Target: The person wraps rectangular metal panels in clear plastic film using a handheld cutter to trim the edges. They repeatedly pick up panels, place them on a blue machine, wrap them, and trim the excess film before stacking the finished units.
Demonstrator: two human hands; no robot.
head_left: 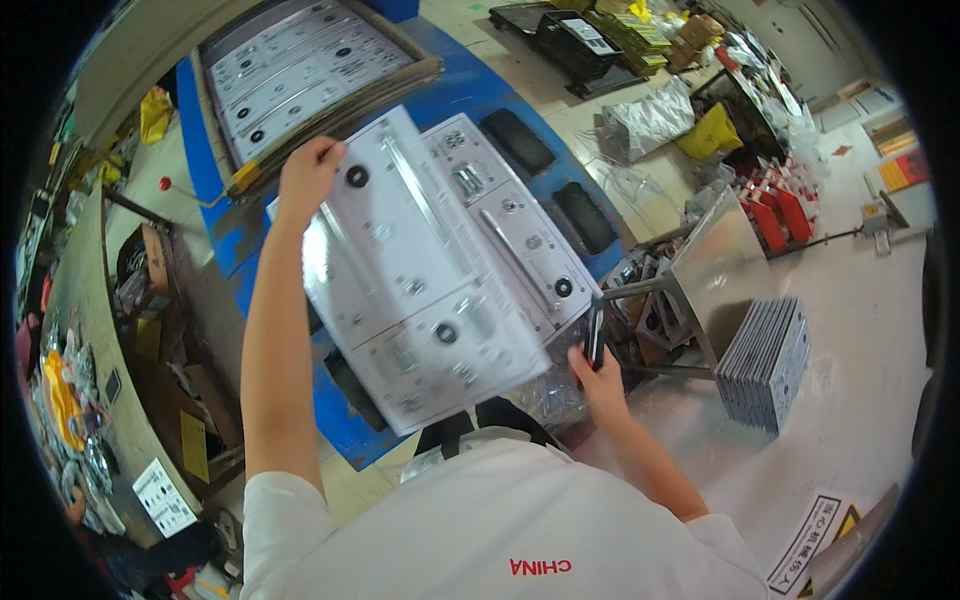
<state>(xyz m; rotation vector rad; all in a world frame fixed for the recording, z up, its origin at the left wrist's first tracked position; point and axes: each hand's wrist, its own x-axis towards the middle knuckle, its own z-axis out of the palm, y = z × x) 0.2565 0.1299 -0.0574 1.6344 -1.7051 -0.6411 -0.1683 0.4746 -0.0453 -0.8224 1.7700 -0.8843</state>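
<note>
My left hand (312, 175) is closed on the upper left corner of a white printed card (385, 250). The card is tilted and slightly blurred, with small round black and clear parts under shiny film on its face. Partly behind it lies a second similar card (535, 240) on the blue machine table (455, 75). My right hand (600, 378) grips a slim black tool (597, 335), held upright beside the second card's lower right corner. The tool's exact kind cannot be made out.
A framed bed (310, 75) with more printed sheets sits at the table's far left. Dark recessed pads (518, 140) dot the table. To the right, a stack of cards (762, 365) stands on a pale surface. A cluttered bench (85, 350) runs along the left.
</note>
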